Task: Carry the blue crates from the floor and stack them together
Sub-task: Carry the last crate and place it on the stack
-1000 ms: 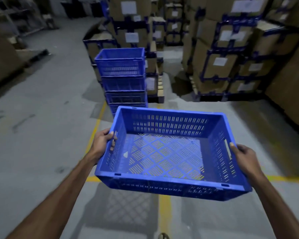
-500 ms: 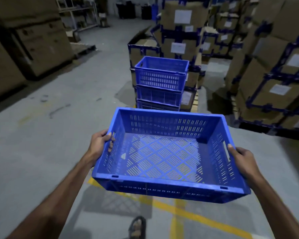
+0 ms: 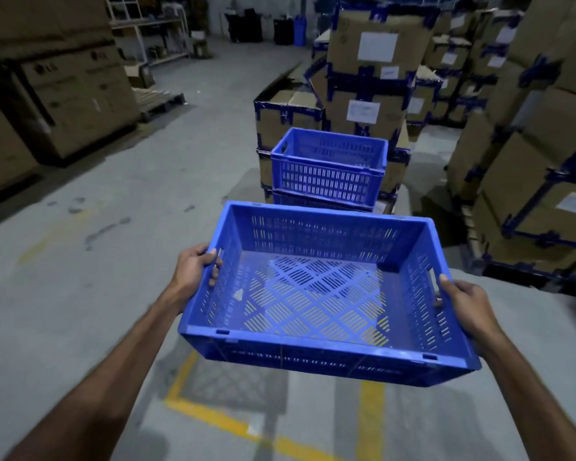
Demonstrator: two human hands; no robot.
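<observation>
The blue crate (image 3: 316, 294) hangs in the air between the two hands, open side up, its long axis running from one hand to the other and its right end tilted a little lower; the left hand (image 3: 193, 272) grips the left end wall with fingers curled through the handle slot, and the right hand (image 3: 469, 304) clasps the right end wall, fingers probably in its slot though that is hidden. Straight beyond the hands stands a stack of crates (image 3: 328, 173), backed by taped cardboard boxes (image 3: 369, 78). More boxes crowd past the right hand, and yellow floor lines (image 3: 213, 419) lie beneath the left forearm.
</observation>
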